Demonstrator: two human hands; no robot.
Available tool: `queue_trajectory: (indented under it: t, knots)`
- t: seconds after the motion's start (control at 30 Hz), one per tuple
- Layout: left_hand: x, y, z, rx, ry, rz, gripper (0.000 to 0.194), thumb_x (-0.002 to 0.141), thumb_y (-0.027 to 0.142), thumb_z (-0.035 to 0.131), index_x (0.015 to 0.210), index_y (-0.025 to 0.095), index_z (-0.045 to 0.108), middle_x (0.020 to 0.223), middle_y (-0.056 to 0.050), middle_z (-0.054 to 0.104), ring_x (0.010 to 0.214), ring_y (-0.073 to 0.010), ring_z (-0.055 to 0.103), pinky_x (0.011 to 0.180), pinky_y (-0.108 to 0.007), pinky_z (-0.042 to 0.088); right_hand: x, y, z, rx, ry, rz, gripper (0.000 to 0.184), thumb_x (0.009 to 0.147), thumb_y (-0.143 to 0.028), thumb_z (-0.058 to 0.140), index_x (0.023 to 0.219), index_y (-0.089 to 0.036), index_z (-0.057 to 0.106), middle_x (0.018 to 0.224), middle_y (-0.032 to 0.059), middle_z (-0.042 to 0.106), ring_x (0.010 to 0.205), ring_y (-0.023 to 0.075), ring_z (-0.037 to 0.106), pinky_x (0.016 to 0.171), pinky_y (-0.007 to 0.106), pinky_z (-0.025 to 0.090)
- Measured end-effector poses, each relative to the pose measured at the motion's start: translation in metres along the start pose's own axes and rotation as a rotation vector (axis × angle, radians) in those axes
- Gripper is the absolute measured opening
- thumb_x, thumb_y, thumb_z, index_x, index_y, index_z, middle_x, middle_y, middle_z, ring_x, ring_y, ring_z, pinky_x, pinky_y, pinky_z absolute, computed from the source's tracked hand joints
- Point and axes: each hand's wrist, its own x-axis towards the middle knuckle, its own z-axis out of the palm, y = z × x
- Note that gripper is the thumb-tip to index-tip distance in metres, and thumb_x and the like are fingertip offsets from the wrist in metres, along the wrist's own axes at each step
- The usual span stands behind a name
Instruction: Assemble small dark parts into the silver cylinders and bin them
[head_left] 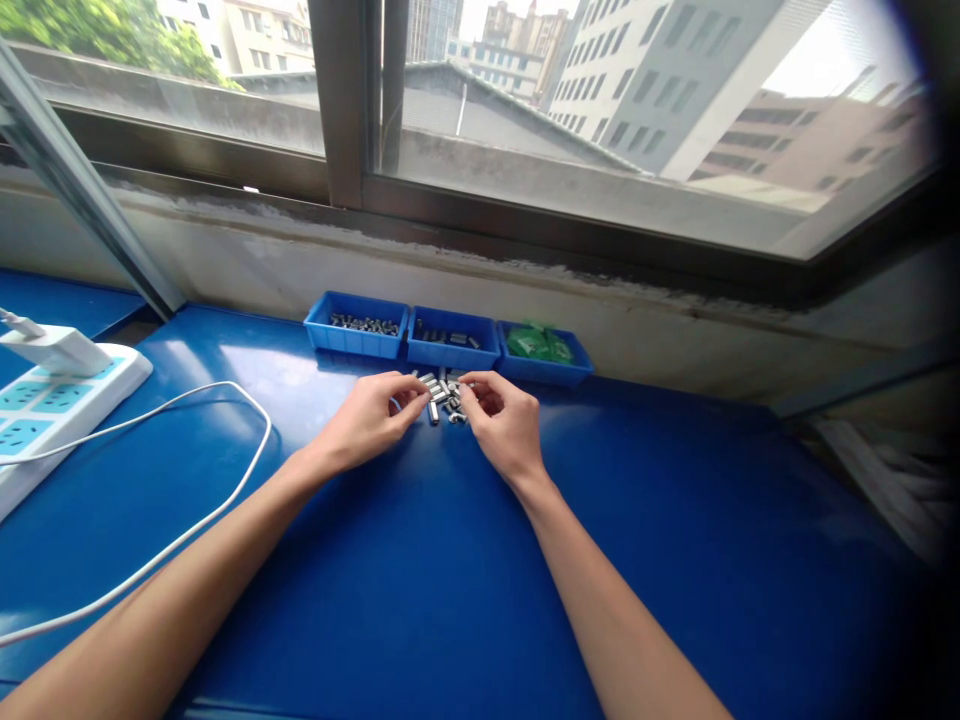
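Both my hands reach to a small heap of silver metal sleeves (443, 397) lying on the blue table (420, 560) in front of three trays. My left hand (373, 416) has its fingertips pinched together at the heap's left side, on a small sleeve. My right hand (504, 420) is curled at the heap's right side, thumb and forefinger pinched on another small metal piece. The two hands almost meet over the heap.
Three blue trays stand along the wall: the left tray (355, 326) and middle tray (452, 339) hold metal parts, the right tray (544, 352) holds green pieces. A white power strip (52, 395) with a plug and white cable (225, 505) lies at the left. A window runs above.
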Motion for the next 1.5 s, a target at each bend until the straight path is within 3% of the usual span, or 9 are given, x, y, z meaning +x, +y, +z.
queue_trajectory:
  t: [0.23, 0.4, 0.6, 0.73, 0.9, 1.03, 1.17, 1.33, 1.5]
  knots:
    - [-0.005, -0.013, -0.002, 0.599, -0.233, 0.311, 0.033, 0.095, 0.030, 0.050, 0.122, 0.028, 0.069, 0.107, -0.009, 0.061, 0.092, -0.0223, 0.059, 0.083, -0.033, 0.046, 0.000, 0.003, -0.001, 0.038, 0.028, 0.026, 0.019, 0.085, -0.034, 0.061, 0.091, -0.020, 0.072, 0.070, 0.0009, 0.067, 0.055, 0.0131, 0.055, 0.053, 0.024, 0.044]
    - [-0.003, -0.015, -0.005, 0.711, -0.254, 0.354, 0.025, 0.096, 0.026, 0.049, 0.113, 0.024, 0.067, 0.110, -0.009, 0.055, 0.094, -0.0223, 0.056, 0.085, -0.035, 0.047, 0.000, 0.003, 0.000, 0.051, 0.024, 0.031, 0.019, 0.085, -0.034, 0.062, 0.091, -0.019, 0.072, 0.071, 0.0012, 0.067, 0.055, 0.0130, 0.055, 0.053, 0.024, 0.044]
    - [0.000, -0.019, -0.008, 0.652, -0.300, 0.326, 0.021, 0.096, 0.025, 0.049, 0.109, 0.022, 0.065, 0.106, -0.010, 0.061, 0.102, -0.0256, 0.056, 0.090, -0.037, 0.045, -0.001, 0.003, 0.000, 0.071, 0.015, 0.049, 0.022, 0.084, -0.037, 0.062, 0.091, -0.019, 0.072, 0.071, 0.0022, 0.068, 0.056, 0.0141, 0.057, 0.053, 0.025, 0.045]
    - [-0.001, -0.022, -0.006, 0.564, -0.235, 0.298, 0.026, 0.093, 0.026, 0.053, 0.115, 0.025, 0.067, 0.108, -0.009, 0.064, 0.101, -0.0251, 0.059, 0.091, -0.036, 0.044, -0.001, 0.002, 0.001, 0.091, 0.017, 0.053, 0.021, 0.084, -0.037, 0.063, 0.091, -0.019, 0.072, 0.071, 0.0021, 0.068, 0.056, 0.0142, 0.057, 0.053, 0.025, 0.045]
    - [-0.002, -0.006, -0.001, 0.123, -0.033, 0.163, 0.021, 0.089, 0.036, 0.063, 0.101, 0.022, 0.072, 0.091, -0.007, 0.069, 0.082, -0.0201, 0.064, 0.080, -0.030, 0.049, -0.002, 0.001, 0.001, 0.115, 0.000, 0.057, 0.022, 0.085, -0.038, 0.062, 0.092, -0.019, 0.071, 0.074, 0.0031, 0.070, 0.057, 0.0152, 0.060, 0.054, 0.026, 0.047]
    - [-0.002, 0.009, 0.000, -0.176, -0.023, -0.013, 0.032, 0.084, 0.043, 0.070, 0.104, 0.018, 0.068, 0.079, -0.007, 0.073, 0.073, -0.0204, 0.068, 0.069, -0.029, 0.051, -0.003, -0.001, 0.001, 0.166, -0.050, 0.051, 0.022, 0.086, -0.037, 0.062, 0.096, -0.019, 0.071, 0.078, 0.0039, 0.072, 0.062, 0.0162, 0.063, 0.057, 0.027, 0.050]
    - [-0.001, 0.013, -0.001, -0.275, -0.028, -0.104, 0.037, 0.078, 0.045, 0.075, 0.100, 0.016, 0.068, 0.075, -0.007, 0.073, 0.071, -0.0220, 0.071, 0.067, -0.030, 0.052, -0.005, -0.004, 0.000, 0.208, -0.149, 0.036, 0.025, 0.086, -0.037, 0.064, 0.104, -0.020, 0.070, 0.084, 0.0043, 0.072, 0.066, 0.0166, 0.066, 0.060, 0.027, 0.052]
    - [-0.001, 0.008, 0.000, -0.351, -0.024, -0.123, 0.041, 0.074, 0.047, 0.080, 0.097, 0.016, 0.067, 0.075, -0.007, 0.073, 0.073, -0.0226, 0.072, 0.068, -0.031, 0.054, -0.007, -0.009, 0.002, 0.354, -0.287, 0.036, 0.031, 0.084, -0.039, 0.067, 0.109, -0.020, 0.069, 0.088, 0.0043, 0.073, 0.074, 0.0172, 0.068, 0.063, 0.027, 0.054]
    - [-0.001, 0.007, 0.001, -0.356, -0.030, -0.117, 0.042, 0.072, 0.048, 0.080, 0.094, 0.016, 0.065, 0.076, -0.008, 0.074, 0.074, -0.0237, 0.073, 0.069, -0.032, 0.055, -0.005, -0.006, 0.006, 0.434, -0.269, 0.109, 0.032, 0.079, -0.044, 0.073, 0.100, -0.020, 0.072, 0.082, 0.0039, 0.073, 0.071, 0.0171, 0.067, 0.060, 0.027, 0.054]
